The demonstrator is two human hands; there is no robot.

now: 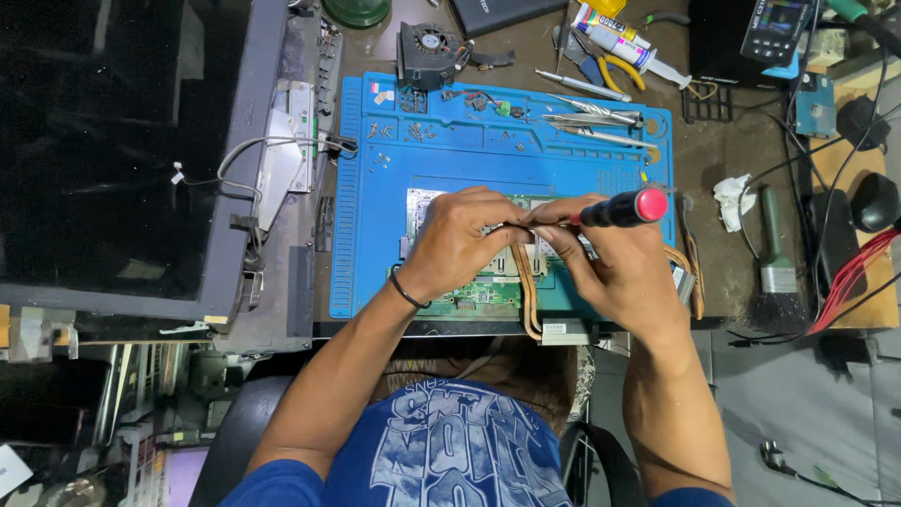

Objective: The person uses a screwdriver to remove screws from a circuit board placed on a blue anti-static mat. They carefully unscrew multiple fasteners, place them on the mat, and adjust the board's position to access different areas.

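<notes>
A green circuit board (479,293) with copper heat pipes (527,299) lies on a blue work mat (469,160). My right hand (615,268) grips a screwdriver (615,209) with a black handle and red cap, lying nearly flat and pointing left. My left hand (455,239), with a black band on its wrist, rests on the board and pinches the screwdriver's thin shaft near its tip. Both hands hide much of the board's middle.
A laptop lid with a dark screen (103,141) lies at the left. A black fan (427,49), tweezers (601,127), loose screws, pliers and a glue tube (624,45) lie at the back. A brush (774,244), crumpled tissue (732,199), mouse (875,202) and cables sit at the right.
</notes>
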